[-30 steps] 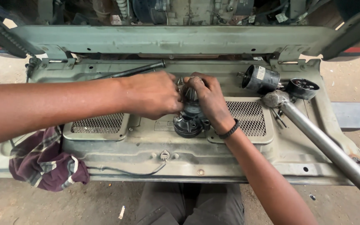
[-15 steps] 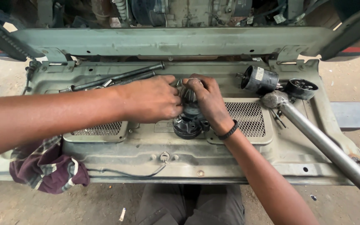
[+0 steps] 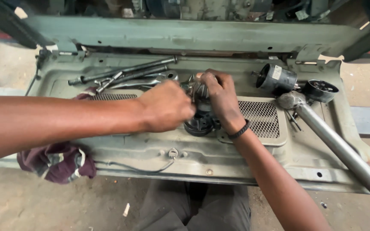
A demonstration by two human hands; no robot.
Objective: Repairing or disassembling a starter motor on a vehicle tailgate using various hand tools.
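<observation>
Pump-like metal assembly (image 3: 200, 119) sits mid-panel on the grey-green metal panel (image 3: 253, 158), where I keep both hands on it. My left hand (image 3: 165, 107) has slid in from nine o'clock and now closes over its near side; my right hand (image 3: 219, 100) still grips the top. Wrenches and rods (image 3: 125, 75) at eleven o'clock, covered a second ago, now show. I judge I'm still working this part.

My left hand (image 3: 165, 106) and right hand (image 3: 219, 96) close together on a dark metal pump part (image 3: 200, 122) resting on a grey-green panel (image 3: 159, 149), with long tools (image 3: 125, 75) behind and a metal pipe (image 3: 339, 147) at right.
</observation>
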